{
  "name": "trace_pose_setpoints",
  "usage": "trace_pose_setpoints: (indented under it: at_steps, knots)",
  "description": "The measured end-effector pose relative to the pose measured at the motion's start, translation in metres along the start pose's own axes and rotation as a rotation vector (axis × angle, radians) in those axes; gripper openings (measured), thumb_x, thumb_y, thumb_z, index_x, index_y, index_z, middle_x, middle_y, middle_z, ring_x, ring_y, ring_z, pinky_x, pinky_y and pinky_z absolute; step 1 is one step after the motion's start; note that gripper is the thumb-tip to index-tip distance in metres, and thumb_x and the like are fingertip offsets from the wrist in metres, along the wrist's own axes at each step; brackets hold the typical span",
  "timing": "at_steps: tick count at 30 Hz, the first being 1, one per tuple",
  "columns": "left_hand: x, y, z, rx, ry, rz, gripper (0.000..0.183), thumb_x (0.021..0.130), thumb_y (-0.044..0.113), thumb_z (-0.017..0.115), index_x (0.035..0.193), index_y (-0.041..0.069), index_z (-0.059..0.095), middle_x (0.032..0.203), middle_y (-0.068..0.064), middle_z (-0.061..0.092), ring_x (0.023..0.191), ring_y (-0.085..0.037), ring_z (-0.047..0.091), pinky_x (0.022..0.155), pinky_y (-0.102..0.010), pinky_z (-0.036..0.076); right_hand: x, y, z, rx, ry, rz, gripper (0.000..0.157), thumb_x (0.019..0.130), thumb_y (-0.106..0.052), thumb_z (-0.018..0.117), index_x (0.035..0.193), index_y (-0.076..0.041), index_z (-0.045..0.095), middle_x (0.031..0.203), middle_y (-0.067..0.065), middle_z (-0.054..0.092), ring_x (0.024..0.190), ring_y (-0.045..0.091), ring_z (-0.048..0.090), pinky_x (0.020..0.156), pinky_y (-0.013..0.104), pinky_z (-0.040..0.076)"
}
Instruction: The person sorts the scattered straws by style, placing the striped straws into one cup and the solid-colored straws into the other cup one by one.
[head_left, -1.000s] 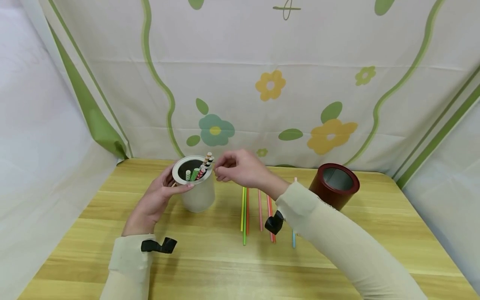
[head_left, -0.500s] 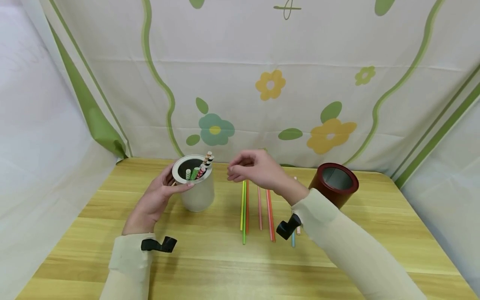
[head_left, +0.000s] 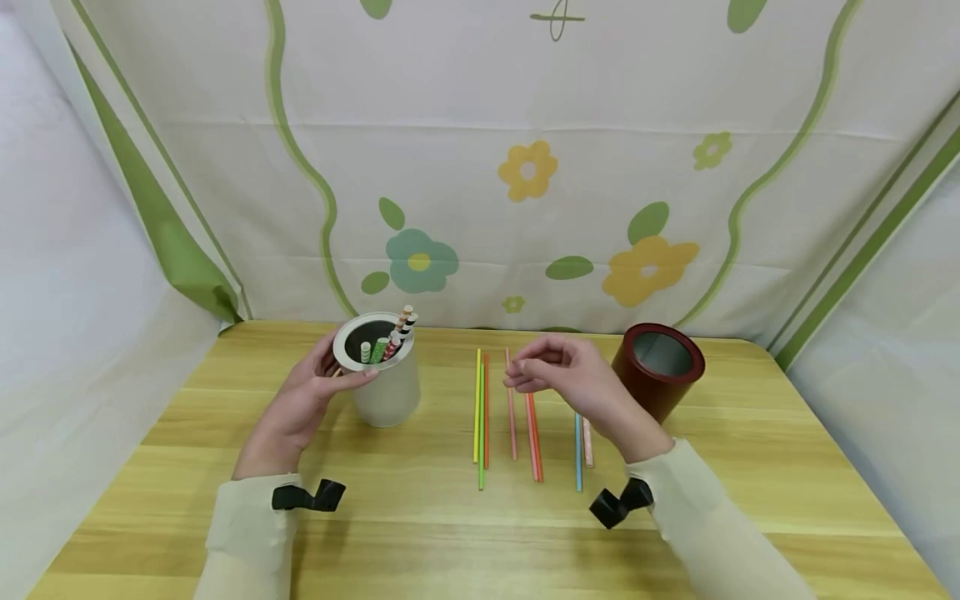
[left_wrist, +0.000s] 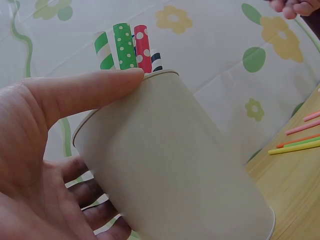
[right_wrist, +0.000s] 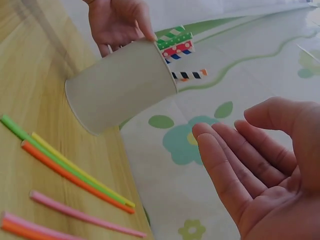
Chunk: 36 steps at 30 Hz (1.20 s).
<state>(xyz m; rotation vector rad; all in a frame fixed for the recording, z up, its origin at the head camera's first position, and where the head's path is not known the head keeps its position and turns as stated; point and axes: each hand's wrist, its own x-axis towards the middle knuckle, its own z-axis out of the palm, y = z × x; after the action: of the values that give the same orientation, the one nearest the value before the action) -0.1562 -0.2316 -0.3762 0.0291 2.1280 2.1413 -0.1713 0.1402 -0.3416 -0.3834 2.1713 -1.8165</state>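
Note:
My left hand grips a white cylindrical can, thumb over the rim and fingers behind its far side. Several patterned paper straws lean inside the can; the left wrist view shows a green dotted straw, a red dotted straw and a green striped straw above the rim. My right hand hovers over the straws on the table, fingers loosely bent. In the right wrist view nothing lies between its fingertips and thumb.
Plain straws lie on the wooden table: a yellow straw, several in green, orange and pink, and a blue straw beside a pale patterned straw. A dark red can stands at the right, before a flowered curtain.
My right hand has moved right and slightly down, away from the white can to above the pink straws. The left hand keeps its hold; the head view has shifted slightly.

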Motion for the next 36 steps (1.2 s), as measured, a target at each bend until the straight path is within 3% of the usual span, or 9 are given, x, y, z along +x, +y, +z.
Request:
trace_pose_setpoints:
  at_steps: [7,13,20,28,36]
  knots:
    - [0.000,-0.001,-0.001,-0.010,-0.001,0.002,0.091,0.099,0.008,0.076,0.173,0.020,0.024,0.174,-0.008,0.029,0.162,-0.026,0.021,0.134,-0.056,0.013,-0.018,0.025,-0.015,-0.070,0.084,0.021,0.022,0.107,-0.017,0.067,0.119,0.002,0.070,0.112,0.017,0.078,0.094,0.024,0.080,0.090,0.044,0.065]
    - [0.000,-0.001,-0.001,-0.004,-0.001,0.004,0.090,0.099,0.009,0.076,0.172,0.020,0.025,0.173,-0.008,0.030,0.162,-0.026,0.022,0.133,-0.056,0.013,-0.029,0.043,-0.026,-0.134,0.174,0.073,0.025,0.106,-0.017,0.070,0.120,0.004,0.069,0.110,0.015,0.078,0.088,0.016,0.077,0.082,0.038,0.064]
    - [0.001,-0.002,0.000,-0.008,-0.005,0.010,0.090,0.099,0.009,0.076,0.172,0.020,0.025,0.173,-0.008,0.030,0.163,-0.027,0.021,0.133,-0.057,0.013,-0.036,0.063,-0.033,-0.209,0.226,0.122,0.023,0.103,-0.019,0.074,0.116,0.000,0.072,0.105,0.015,0.077,0.086,0.022,0.076,0.073,0.032,0.062]
    - [0.001,-0.001,0.000,-0.010,-0.010,0.011,0.090,0.099,0.008,0.075,0.172,0.020,0.025,0.174,-0.008,0.029,0.163,-0.027,0.021,0.133,-0.056,0.013,-0.048,0.082,-0.038,-0.300,0.266,0.194,0.021,0.101,-0.021,0.076,0.111,-0.002,0.073,0.087,0.012,0.076,0.073,0.020,0.071,0.065,0.030,0.060]
    - [0.000,-0.001,0.001,-0.021,-0.004,0.003,0.091,0.099,0.008,0.075,0.173,0.021,0.024,0.174,-0.007,0.028,0.163,-0.026,0.021,0.134,-0.056,0.012,-0.063,0.086,-0.040,-0.480,0.334,0.221,0.017,0.097,-0.022,0.080,0.099,-0.006,0.073,0.079,0.007,0.075,0.066,0.019,0.068,0.058,0.029,0.054]
